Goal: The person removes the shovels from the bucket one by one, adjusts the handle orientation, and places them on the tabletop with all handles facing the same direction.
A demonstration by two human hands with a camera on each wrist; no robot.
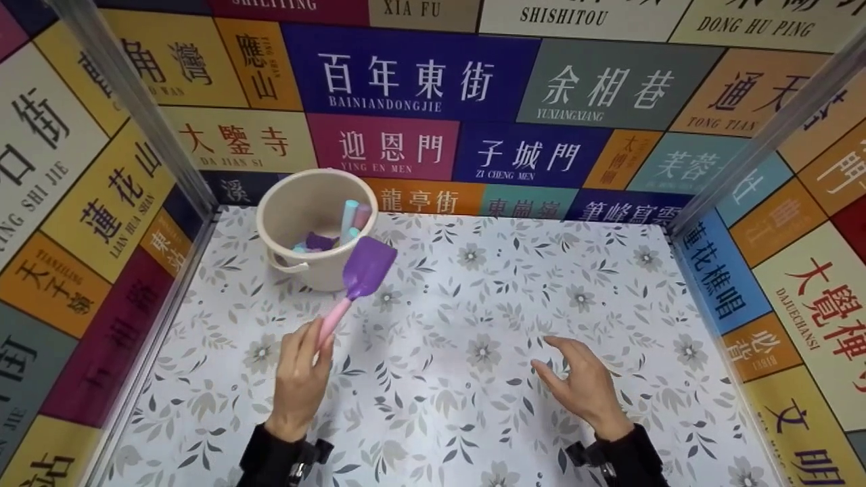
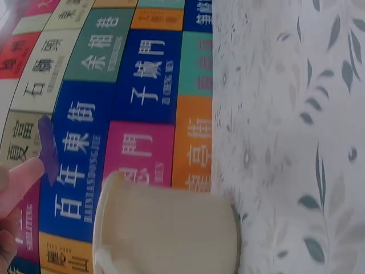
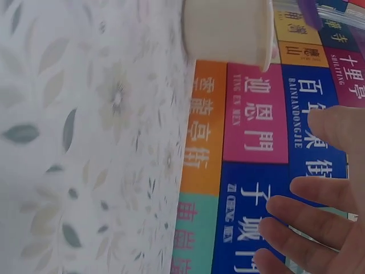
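Two hands are over the floral bench [image 1: 440, 412], and only one is loaded: the left hand [image 1: 300, 379] grips the pink handle [image 1: 335, 319] of a spatula [image 1: 369, 267], its purple blade pointing up and away from the person. The right hand [image 1: 583, 384] holds nothing, thumb and fingers apart and loosely bent. From the head, the blade overlaps the near-right rim of the beige bucket [image 1: 323, 274], though whether they touch I cannot tell. Pale-blue handles [image 1: 349, 218] and a purple piece [image 1: 320, 241] show inside the bucket. The step in hand seems to be carrying the spatula beside the bucket; whether it is going in or coming out I can't judge. Either way, the next move probably calls for keeping the blade above that rim and away from the upright handles. Room is tighter at the back left, where the bucket stands near the lettered back wall [image 1: 413, 81] and the left corner post [image 1: 139, 111]; the broader stretch for moving lies to the bucket's right, between it and the right-hand wall [image 1: 805, 284].
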